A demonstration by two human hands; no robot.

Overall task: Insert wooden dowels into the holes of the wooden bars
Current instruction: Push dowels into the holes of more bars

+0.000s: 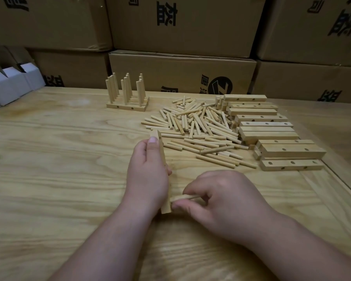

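Wooden bar in work lies near the front middle of the counter, running away from the person, turned so its drilled face looks to the right; one open hole shows near its far end. The left hand grips it from the left, thumb laid along the top and fingers curled round the far side. The right hand pinches a single dowel between thumb and fingertips, lying level with its tip at the bar's side face close to the near end. Whether the tip has entered a hole cannot be told, since the hands cover that spot.

Judged from this, the bar in hand is at its first dowel, with the far hole at least yet to fill.

Beyond it, a loose pile of dowels spreads across the middle of the counter, and just right of that sits a stack of undrilled-looking and drilled bars, all without dowels. At the far left of the pile stands a finished group: a few bars side by side with dowels upright in them. So a small share looks done and most is left.

Cardboard boxes are stacked behind the counter.
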